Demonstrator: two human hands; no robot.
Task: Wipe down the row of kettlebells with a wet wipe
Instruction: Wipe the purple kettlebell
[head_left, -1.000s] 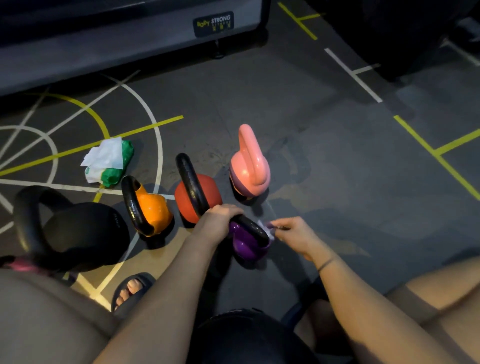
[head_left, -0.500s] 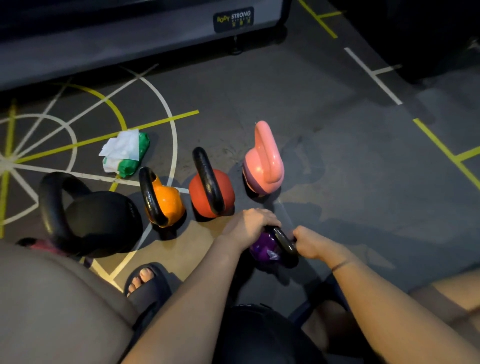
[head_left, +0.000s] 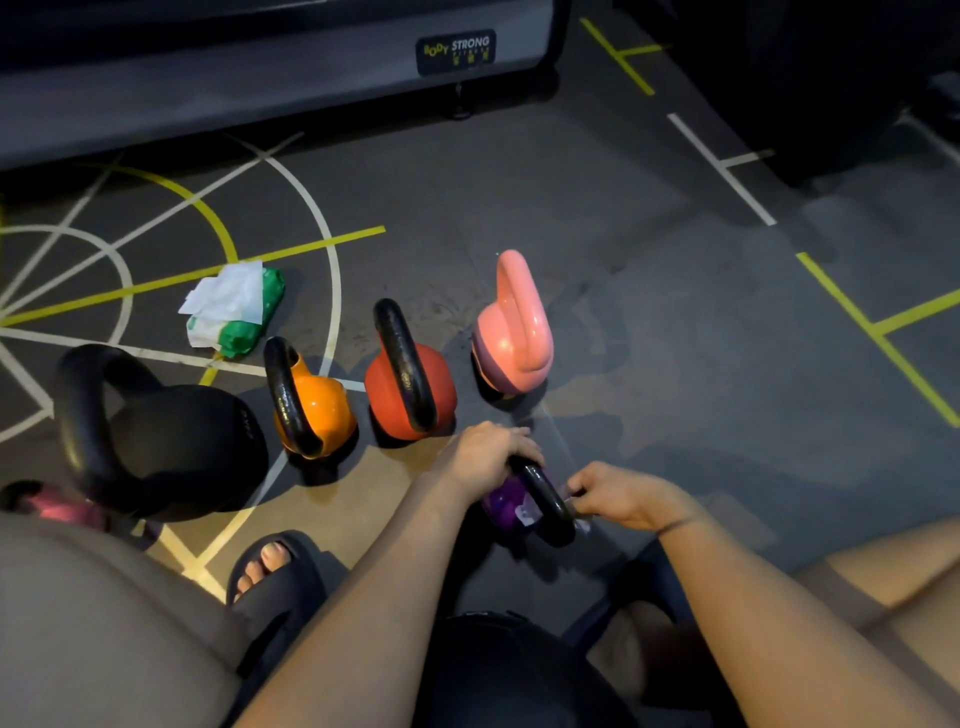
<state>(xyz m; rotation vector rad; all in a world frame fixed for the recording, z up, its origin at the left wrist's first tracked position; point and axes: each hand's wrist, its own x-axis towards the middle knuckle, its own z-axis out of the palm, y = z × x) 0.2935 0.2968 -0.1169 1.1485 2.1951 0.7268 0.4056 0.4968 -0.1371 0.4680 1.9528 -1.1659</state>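
Note:
A small purple kettlebell (head_left: 503, 506) with a black handle sits on the floor in front of me. My left hand (head_left: 485, 454) grips the top of its handle. My right hand (head_left: 621, 493) pinches a white wet wipe (head_left: 527, 514) against the handle's lower right side; most of the wipe is hidden. Beyond it stand a pink kettlebell (head_left: 514, 332), a red kettlebell (head_left: 408, 382), an orange kettlebell (head_left: 311, 402) and a large black kettlebell (head_left: 166, 441) in a row.
A green pack of wipes (head_left: 236, 306) with a sheet sticking out lies behind the orange kettlebell. A grey machine base (head_left: 260, 83) runs along the back. My sandalled foot (head_left: 270, 566) and bare knees frame the bottom; another dark round weight (head_left: 498, 670) sits below my arms.
My right hand has slid the wipe a little further down the purple kettlebell's handle, and the white wipe shows again under the handle. My left hand keeps its grip on the handle.

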